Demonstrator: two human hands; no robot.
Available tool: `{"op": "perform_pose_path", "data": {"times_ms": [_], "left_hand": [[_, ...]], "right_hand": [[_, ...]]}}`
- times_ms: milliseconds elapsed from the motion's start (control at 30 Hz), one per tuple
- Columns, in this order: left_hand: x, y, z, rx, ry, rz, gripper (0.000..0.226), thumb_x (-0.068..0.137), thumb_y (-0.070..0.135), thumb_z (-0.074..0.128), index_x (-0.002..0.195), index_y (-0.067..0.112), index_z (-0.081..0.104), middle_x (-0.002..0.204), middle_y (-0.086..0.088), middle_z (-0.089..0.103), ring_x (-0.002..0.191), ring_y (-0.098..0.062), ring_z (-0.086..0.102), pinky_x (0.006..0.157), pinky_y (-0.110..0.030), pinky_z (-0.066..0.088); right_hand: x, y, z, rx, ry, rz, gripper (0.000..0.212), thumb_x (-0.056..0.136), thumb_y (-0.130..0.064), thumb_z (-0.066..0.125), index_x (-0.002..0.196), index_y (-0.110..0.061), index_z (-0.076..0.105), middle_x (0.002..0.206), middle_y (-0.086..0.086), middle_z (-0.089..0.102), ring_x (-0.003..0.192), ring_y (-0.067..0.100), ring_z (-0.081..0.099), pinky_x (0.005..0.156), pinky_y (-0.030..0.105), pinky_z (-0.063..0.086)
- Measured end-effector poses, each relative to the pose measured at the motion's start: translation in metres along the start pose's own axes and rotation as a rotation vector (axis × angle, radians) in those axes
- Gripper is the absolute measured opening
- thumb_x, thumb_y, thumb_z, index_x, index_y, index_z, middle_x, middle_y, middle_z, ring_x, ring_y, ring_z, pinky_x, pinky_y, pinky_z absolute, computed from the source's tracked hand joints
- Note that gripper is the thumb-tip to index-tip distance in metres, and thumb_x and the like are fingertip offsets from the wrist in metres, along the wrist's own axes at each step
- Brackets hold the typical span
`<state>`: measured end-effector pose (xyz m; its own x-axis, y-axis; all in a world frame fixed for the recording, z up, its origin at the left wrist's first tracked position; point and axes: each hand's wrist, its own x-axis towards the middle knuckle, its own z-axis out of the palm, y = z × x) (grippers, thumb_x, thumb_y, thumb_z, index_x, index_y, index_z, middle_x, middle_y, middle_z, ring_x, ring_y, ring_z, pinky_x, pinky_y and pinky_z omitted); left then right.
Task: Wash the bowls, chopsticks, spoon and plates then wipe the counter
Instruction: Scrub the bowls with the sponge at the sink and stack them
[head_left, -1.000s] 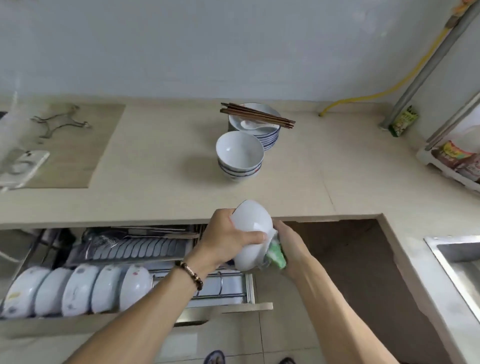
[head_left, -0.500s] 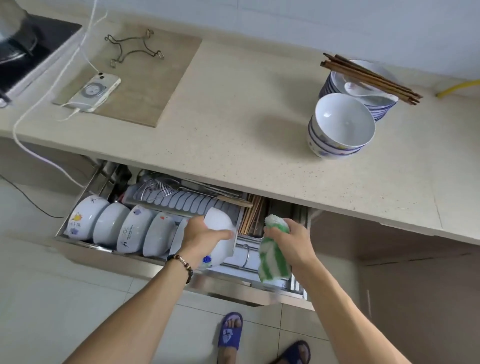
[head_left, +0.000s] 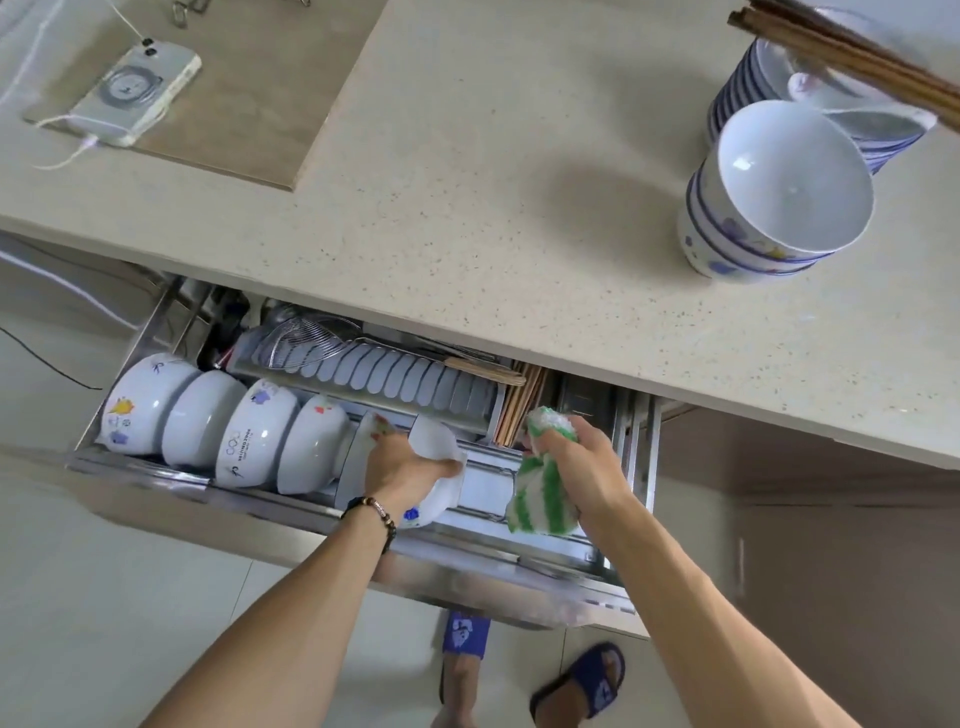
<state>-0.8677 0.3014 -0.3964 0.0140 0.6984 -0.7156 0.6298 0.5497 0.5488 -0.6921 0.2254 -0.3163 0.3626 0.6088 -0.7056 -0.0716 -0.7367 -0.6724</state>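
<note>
I see the left hand gripping a white bowl, fingers curled over its rim, holding it on edge in the open drawer rack at the right end of a row of racked bowls. The right hand clutches a green-and-white cloth over the drawer's right side. On the surface, near its right edge: stacked bowls, plates behind, chopsticks across them.

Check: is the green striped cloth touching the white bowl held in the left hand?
Apart. The head view shows bare drawer metal between the white bowl in the left hand and the green striped cloth gripped by the right hand.
</note>
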Motion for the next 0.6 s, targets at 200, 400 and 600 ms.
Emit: {"op": "perform_pose_path", "data": {"times_ms": [200,400,600], "left_hand": [[0.015,-0.008,0.007,0.07,0.003,-0.043,0.041,0.072,0.026,0.091,0.095,0.007,0.063,0.095,-0.007,0.065,0.09,-0.026,0.061,0.074,-0.031,0.051],[0.023,-0.015,0.014,0.104,-0.01,-0.055,0.042,0.081,0.023,0.083,0.11,-0.002,0.066,0.112,-0.018,0.07,0.093,-0.028,0.06,0.076,-0.031,0.049],[0.007,-0.008,0.006,0.4,0.041,0.119,0.046,0.093,0.025,0.068,0.13,0.002,0.055,0.128,-0.017,0.063,0.115,-0.035,0.061,0.085,-0.036,0.049]], "right_hand": [[0.014,0.001,0.011,0.052,-0.013,0.011,0.012,0.098,-0.022,0.055,0.11,-0.022,0.058,0.115,0.014,0.064,0.106,0.032,0.061,0.095,0.049,0.049],[0.015,0.009,0.017,-0.005,-0.061,0.026,0.026,0.102,-0.029,0.049,0.122,-0.013,0.047,0.118,0.015,0.057,0.105,0.027,0.057,0.089,0.044,0.044],[0.007,0.001,0.01,0.009,0.004,-0.015,0.01,0.102,-0.017,0.048,0.094,-0.022,0.051,0.105,0.018,0.063,0.09,0.023,0.06,0.085,0.045,0.049]]}}
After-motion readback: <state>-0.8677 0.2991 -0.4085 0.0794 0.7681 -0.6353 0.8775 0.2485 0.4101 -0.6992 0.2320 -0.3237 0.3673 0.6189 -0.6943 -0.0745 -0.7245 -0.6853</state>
